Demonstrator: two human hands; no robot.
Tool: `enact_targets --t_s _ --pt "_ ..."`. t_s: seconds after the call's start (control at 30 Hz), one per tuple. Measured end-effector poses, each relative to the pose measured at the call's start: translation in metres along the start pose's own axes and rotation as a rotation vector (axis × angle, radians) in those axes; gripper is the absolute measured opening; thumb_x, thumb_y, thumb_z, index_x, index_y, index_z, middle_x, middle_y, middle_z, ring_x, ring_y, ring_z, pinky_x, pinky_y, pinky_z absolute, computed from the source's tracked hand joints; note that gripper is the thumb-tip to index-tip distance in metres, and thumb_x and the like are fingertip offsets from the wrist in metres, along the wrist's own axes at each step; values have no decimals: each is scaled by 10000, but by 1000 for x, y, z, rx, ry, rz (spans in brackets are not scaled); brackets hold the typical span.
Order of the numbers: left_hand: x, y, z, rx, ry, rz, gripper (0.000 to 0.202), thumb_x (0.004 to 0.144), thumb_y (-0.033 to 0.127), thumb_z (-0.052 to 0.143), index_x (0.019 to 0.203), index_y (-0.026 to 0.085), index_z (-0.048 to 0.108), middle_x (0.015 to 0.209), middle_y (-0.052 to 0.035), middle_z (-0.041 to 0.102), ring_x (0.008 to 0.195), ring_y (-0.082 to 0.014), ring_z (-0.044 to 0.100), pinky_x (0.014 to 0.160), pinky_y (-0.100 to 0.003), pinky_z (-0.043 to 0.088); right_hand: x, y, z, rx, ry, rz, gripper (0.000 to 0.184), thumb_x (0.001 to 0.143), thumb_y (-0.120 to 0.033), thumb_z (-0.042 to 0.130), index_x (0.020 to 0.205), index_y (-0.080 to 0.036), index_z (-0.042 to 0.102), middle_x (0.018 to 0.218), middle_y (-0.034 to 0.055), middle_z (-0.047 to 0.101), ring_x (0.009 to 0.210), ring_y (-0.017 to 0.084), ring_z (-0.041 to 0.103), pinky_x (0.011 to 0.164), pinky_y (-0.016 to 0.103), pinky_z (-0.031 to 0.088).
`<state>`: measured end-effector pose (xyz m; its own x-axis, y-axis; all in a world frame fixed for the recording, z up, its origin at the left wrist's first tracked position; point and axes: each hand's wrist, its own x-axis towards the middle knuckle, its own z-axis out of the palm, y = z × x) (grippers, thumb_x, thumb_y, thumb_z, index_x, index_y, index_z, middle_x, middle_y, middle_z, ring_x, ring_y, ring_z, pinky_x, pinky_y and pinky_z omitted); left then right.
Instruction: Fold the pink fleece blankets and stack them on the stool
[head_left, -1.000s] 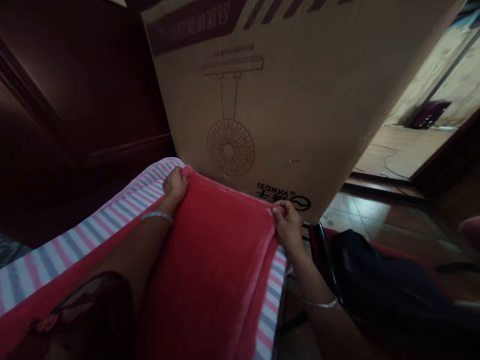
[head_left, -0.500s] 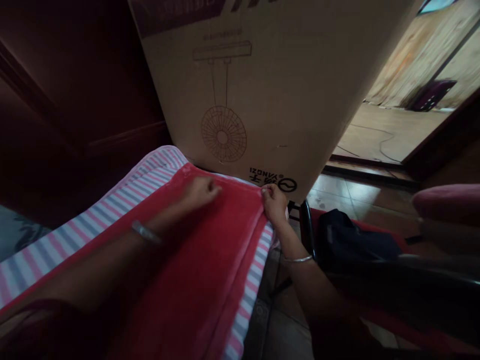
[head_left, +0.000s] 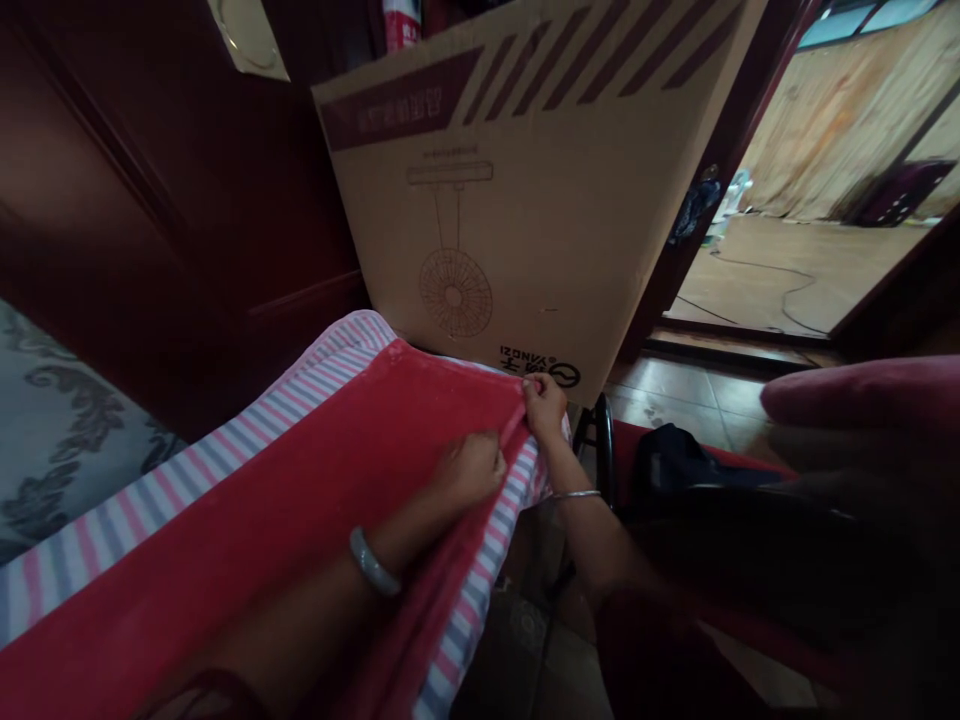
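Note:
A red blanket lies lengthwise over a pink, grey and white striped sheet, whose borders show along both sides. At the far right corner, my right hand pinches the blanket's edge between thumb and fingers. My left hand, with a wide silver bracelet at the wrist, is closed on the blanket near its right edge, a little closer to me. The cloth bunches into long folds below it. A thin bangle circles my right wrist.
A large cardboard box with a fan drawing stands against the far end. Dark red wood panelling rises at left, above patterned grey fabric. To the right are a black chair frame, dark cloth and a doorway.
My left hand has moved right and toward me, from the blanket's far middle to its right edge. My right hand stays at the corner. The view has shifted, showing more of the box top.

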<state>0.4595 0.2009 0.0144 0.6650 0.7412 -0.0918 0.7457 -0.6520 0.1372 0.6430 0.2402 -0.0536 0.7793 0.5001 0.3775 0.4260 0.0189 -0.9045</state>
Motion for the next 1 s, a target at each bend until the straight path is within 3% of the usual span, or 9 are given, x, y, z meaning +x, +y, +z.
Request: enact_targets --t_s 0.13,0.27,0.33,0.4,0.5,0.63,0.83,1.0 --pt "-7 0 14 2 25 110 263 905 274 456 1071 184 639 1075 -158 696 1000 -283 669 821 -367 485 0 -1 -1 3 8 14 330 742 -362 516 908 -161 717 844 69 728 750 211 602 728 299 448" --pt "-10 -7 22 -123 89 79 218 909 271 463 1022 192 632 1036 -128 687 963 -255 651 838 -367 491 0 -1 0 -12 3 14 356 745 -368 509 931 -158 727 830 70 731 735 217 605 727 305 449" --pt "-12 -8 26 -129 216 95 267 890 265 497 1106 177 627 1164 -154 659 1084 -282 609 942 -419 473 -1 1 0 -11 3 9 371 749 -376 499 938 -155 730 838 78 733 752 224 613 727 306 452" --pt "-13 -8 30 -103 275 157 444 866 285 539 1291 159 567 1392 -188 553 1300 -336 484 1094 -521 375 -1 3 1 8 5 -1 384 751 -383 493 942 -147 728 866 92 737 769 229 622 738 310 458" --pt "-12 -8 36 -101 157 237 669 886 347 515 1509 157 365 1603 -165 327 1495 -334 241 1214 -600 161 -1 7 2 34 22 -31 377 752 -378 489 930 -144 724 903 105 742 811 237 634 784 323 466" --pt "-9 -10 35 -117 56 250 712 924 406 437 1571 176 248 1645 -112 245 1532 -295 153 1234 -594 83 -2 8 3 25 49 -47 354 749 -359 484 899 -144 721 873 111 740 821 245 634 792 334 465" --pt "-12 -17 20 -162 -58 289 676 955 440 404 1566 184 267 1646 -112 239 1532 -261 168 1241 -547 107 -1 2 2 -14 27 -32 315 743 -328 497 871 -150 722 846 113 740 784 245 636 760 333 463" --pt "-57 -49 19 -196 -12 341 533 1006 407 333 1512 249 393 1591 -90 379 1496 -240 285 1228 -537 174 -1 2 -1 -62 -1 -17 319 765 -303 495 911 -140 726 885 121 741 815 246 639 771 328 466"
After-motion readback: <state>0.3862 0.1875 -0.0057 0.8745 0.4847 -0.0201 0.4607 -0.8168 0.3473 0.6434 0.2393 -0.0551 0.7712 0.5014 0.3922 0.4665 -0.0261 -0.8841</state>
